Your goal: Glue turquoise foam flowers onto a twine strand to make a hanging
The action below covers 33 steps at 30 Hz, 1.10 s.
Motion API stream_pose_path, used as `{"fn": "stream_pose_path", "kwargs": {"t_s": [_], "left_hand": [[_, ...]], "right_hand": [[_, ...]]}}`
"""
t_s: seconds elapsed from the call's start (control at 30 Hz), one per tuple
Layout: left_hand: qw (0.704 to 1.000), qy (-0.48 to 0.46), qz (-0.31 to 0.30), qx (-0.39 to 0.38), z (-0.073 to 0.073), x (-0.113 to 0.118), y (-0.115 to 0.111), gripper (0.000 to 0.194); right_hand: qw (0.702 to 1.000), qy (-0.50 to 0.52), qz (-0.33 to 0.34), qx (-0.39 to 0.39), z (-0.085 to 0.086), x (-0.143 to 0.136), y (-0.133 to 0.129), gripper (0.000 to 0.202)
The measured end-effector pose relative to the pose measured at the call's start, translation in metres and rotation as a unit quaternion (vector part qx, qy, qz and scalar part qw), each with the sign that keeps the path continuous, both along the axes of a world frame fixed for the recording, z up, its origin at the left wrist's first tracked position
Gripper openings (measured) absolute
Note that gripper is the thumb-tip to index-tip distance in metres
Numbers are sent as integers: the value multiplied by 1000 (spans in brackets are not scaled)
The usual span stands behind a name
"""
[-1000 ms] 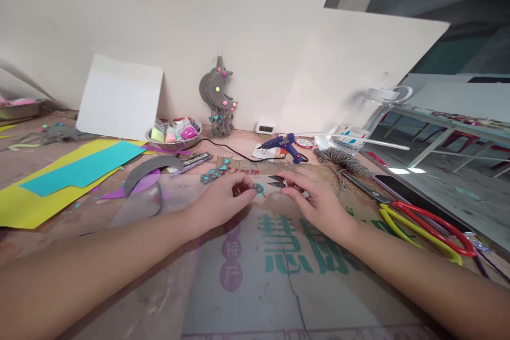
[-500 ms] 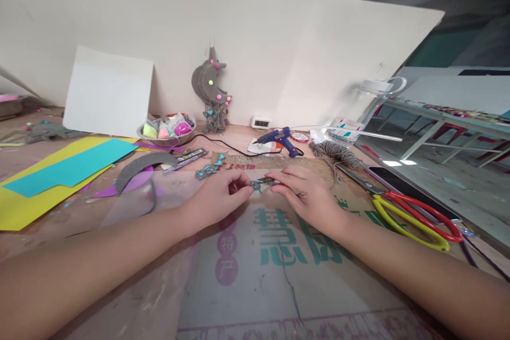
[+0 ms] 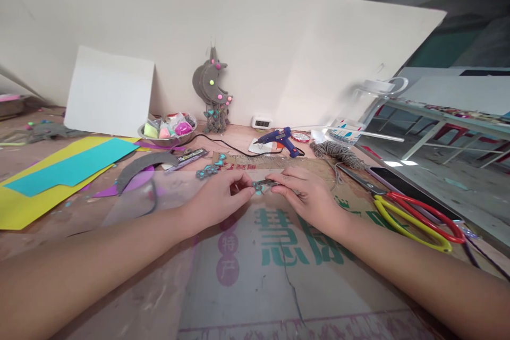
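Note:
My left hand (image 3: 225,197) has its thumb and forefinger closed on the edge of a small teal-and-grey decorative piece (image 3: 258,188). Opposite it, my right hand (image 3: 306,194) pinches a small dark, thin item (image 3: 269,183) whose kind is too small to make out; it touches or overlaps the teal piece. Both hands rest low over a translucent sheet on printed cardboard (image 3: 239,297). Just beyond my left hand lie similar teal-and-grey pieces (image 3: 207,171), joined in a cluster.
A blue glue gun (image 3: 281,141) with a black cord lies beyond my hands. To the right are grey yarn (image 3: 338,153), scissors (image 3: 418,220) and a phone (image 3: 414,191). Left are a grey arc (image 3: 143,166), coloured sheets (image 3: 75,167) and a bowl (image 3: 169,141). A moon ornament (image 3: 209,85) hangs behind.
The teal piece has turned or shifted very slightly between my fingers. Both hands keep nearly the same place and grip; the whole view has drifted a little.

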<state>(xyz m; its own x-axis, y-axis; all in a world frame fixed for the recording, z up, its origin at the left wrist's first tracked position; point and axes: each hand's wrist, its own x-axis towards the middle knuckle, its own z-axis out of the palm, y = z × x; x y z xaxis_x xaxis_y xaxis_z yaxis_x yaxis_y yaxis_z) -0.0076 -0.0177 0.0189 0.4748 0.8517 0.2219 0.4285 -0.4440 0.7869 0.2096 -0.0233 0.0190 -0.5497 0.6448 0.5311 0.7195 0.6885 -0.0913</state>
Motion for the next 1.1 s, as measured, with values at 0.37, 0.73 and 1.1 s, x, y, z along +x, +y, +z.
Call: {"fn": "stream_pose_path", "kwargs": {"t_s": [0.37,0.73,1.1], "left_hand": [[1000,4,5,-16,3,1,-1,15],[1000,9,20,-19,2,0,1,14],[1000,-6,10,-25,1,-1,2,15]], "right_hand": [[999,28,-8,-22,-1,-1,-2,28],[999,28,-12,-15,1,-1,-3,28],[1000,-2,-3,-15,1,-2,-4,30]]}}
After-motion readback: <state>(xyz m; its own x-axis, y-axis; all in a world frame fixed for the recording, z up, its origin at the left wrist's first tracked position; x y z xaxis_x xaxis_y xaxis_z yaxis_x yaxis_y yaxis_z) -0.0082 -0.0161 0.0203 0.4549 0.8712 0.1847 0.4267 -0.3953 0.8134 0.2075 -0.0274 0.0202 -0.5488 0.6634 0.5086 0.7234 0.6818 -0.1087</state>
